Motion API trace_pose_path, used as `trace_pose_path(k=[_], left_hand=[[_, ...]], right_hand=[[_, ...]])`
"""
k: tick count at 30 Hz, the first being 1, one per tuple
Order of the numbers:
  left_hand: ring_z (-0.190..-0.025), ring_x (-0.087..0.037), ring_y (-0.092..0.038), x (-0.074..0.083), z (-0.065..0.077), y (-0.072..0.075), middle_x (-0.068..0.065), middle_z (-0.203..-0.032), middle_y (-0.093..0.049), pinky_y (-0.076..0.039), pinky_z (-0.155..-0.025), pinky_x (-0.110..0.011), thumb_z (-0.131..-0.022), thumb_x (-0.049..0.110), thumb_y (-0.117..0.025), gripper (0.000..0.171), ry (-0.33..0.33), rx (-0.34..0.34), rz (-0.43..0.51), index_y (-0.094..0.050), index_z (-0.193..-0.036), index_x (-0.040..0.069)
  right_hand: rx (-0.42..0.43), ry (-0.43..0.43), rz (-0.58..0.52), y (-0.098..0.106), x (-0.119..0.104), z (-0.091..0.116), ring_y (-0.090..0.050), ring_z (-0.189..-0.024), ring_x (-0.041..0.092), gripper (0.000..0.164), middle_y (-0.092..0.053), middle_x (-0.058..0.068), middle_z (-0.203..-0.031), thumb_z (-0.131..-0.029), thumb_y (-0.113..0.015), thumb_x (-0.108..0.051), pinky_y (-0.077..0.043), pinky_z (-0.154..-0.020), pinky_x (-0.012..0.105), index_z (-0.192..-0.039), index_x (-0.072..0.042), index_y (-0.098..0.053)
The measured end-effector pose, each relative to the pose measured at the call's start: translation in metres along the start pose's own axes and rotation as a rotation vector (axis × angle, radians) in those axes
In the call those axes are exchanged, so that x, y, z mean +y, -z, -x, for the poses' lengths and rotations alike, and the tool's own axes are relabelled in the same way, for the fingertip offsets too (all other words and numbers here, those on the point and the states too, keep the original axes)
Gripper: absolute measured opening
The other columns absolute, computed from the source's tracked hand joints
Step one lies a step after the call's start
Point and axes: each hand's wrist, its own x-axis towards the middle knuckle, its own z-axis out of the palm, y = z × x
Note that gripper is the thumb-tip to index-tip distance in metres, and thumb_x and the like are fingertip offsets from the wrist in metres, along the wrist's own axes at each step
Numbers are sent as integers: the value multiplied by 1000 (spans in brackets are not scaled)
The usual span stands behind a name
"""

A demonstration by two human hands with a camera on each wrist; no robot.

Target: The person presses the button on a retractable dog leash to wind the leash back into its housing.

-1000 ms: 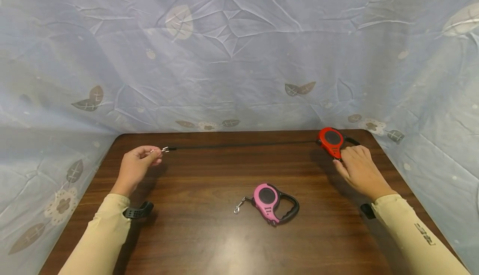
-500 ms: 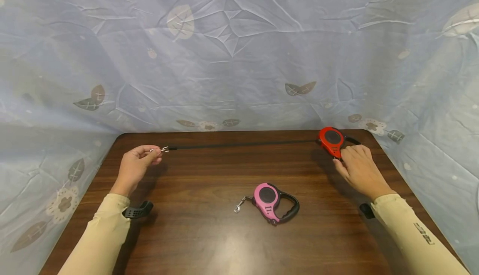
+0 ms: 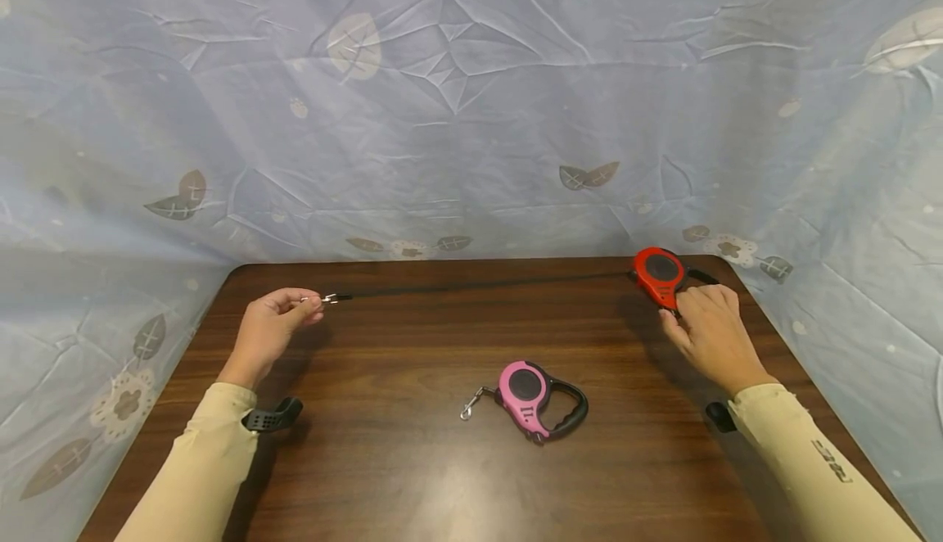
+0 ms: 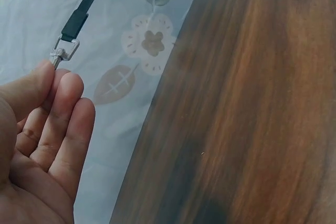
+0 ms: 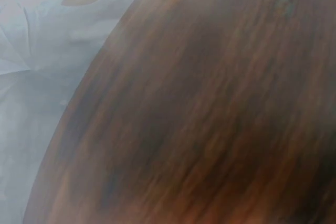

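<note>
My right hand (image 3: pixel 710 337) grips the black handle of a red retractable dog leash (image 3: pixel 658 276) over the back right of the table. From its casing a black strap (image 3: pixel 479 285) runs across to the left, stretched nearly straight. At the strap's other end, my left hand (image 3: pixel 272 329) pinches the metal snap hook (image 4: pixel 62 55) between thumb and fingertips; part of the hook is hidden by them. A pink retractable dog leash (image 3: pixel 525 395) with a black handle lies near the middle of the table, its clip (image 3: pixel 471 404) pointing left. The right wrist view shows neither hand nor leash.
The brown wooden table (image 3: pixel 383 460) is bordered at the back and sides by a pale blue cloth (image 3: pixel 457 157) printed with leaves and flowers. A dark band (image 3: pixel 272 417) sits at the left wrist.
My right hand has shifted slightly to the right with the red leash. The left hand and hook have moved only a little, and the pink leash lies as before.
</note>
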Motion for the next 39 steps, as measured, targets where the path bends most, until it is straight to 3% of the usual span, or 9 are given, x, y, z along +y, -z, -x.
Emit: trace_pose_path(k=[6, 12, 22, 30, 36, 39], left_hand=[[-88, -11, -76, 3, -1, -6, 6, -93, -74, -61, -84, -29, -101, 18, -71, 36, -23, -49, 5, -65, -118, -13], [-86, -10, -76, 6, -2, -8, 4, -93, -74, -61, -81, -24, -100, 20, -71, 38, -7, -31, 36, -64, -118, -14], [-86, -12, -76, 7, -4, -15, 6, -93, -75, -61, -81, -26, -99, 18, -73, 38, -20, -54, 70, -65, -117, -14], [-85, -12, -76, 6, -3, -17, 7, -94, -75, -61, -81, -26, -98, 23, -75, 38, -22, -41, 16, -69, -116, -10], [-88, -18, -77, 4, -3, -17, 6, -94, -75, -61, -80, -26, -97, 26, -76, 40, -24, -12, 24, -69, -112, -10], [-85, -14, -76, 5, -3, -19, 6, -93, -75, -61, -80, -26, -96, 25, -77, 40, -29, -1, 34, -69, -111, -11]], right_hand=[[-45, 15, -4, -4, -6, -4, -49, -87, 32, 27, -45, 0, -74, -100, -57, -25, -34, -93, 59, -79, -15, -43], [-66, 38, -4, -7, -7, -4, -47, -92, 36, 24, -49, 7, -82, -103, -59, -24, -32, -95, 60, -88, -9, -46], [-62, 68, 9, -12, -9, -7, -47, -91, 37, 42, -50, 9, -84, -111, -39, -44, -33, -94, 59, -91, -8, -46], [-68, 61, 16, -13, -13, -10, -48, -92, 38, 37, -49, 9, -84, -109, -43, -39, -33, -96, 59, -89, -8, -46], [-84, 68, 6, -16, -14, -9, -47, -91, 38, 35, -47, 10, -84, -110, -47, -35, -33, -95, 58, -89, -7, -46], [-89, 70, 5, -17, -14, -10, -46, -91, 39, 32, -48, 10, -84, -109, -50, -32, -33, -95, 58, -90, -6, -46]])
